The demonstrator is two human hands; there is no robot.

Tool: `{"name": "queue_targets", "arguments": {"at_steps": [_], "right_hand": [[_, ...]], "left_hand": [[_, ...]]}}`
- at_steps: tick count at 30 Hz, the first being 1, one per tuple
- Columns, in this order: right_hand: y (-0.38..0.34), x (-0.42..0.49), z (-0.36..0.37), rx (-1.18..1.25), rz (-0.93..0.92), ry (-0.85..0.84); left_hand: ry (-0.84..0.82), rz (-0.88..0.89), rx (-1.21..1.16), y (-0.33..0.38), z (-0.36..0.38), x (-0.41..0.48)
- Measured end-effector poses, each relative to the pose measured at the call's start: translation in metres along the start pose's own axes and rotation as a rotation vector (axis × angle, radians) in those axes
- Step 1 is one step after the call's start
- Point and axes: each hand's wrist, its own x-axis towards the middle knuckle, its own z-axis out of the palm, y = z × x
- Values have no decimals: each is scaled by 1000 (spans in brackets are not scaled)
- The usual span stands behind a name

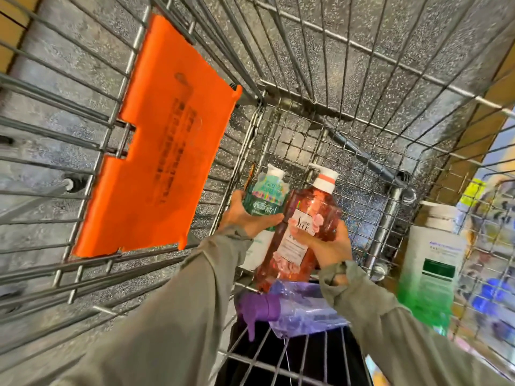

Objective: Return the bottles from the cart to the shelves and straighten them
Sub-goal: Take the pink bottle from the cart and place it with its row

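By the near edge of the cart (292,140), teal bottle (262,201) was gripped by curled left hand (245,218), pink bottle (315,204) by right hand (328,243); touching, either could've been knocked loose.

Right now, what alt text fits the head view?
A person's left hand grips a teal pump bottle and the right hand a pink pump bottle inside a wire cart. A purple bottle lies nearer the camera; an orange panel is at left.
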Motion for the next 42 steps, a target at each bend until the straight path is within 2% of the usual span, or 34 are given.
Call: {"name": "queue_targets", "arguments": {"at_steps": [4, 7, 10, 14, 21, 27, 36, 42], "right_hand": [[-9, 11, 2, -9, -67, -52], [-19, 17, -1, -56, -22, -107], [-29, 20, -5, -43, -20, -154], [-51, 18, -4, -74, -89, -213], [-96, -1, -4, 97, -142, -290], [-115, -35, -20, 92, -194, -296], [-133, -101, -27, 280, -308, -297], [-141, -156, -32, 292, -391, -254]], "left_hand": [[41, 44, -5, 2, -1, 5], [56, 85, -81, 4, -3, 8], [51, 147, -48, 11, -7, 7], [133, 227, -128, 23, -11, 6], [216, 369, -253, 62, -12, -16], [155, 477, -317, 94, -14, -54], [42, 670, -484, 108, -25, -101], [1, 753, -421, 120, -45, -140]]}}
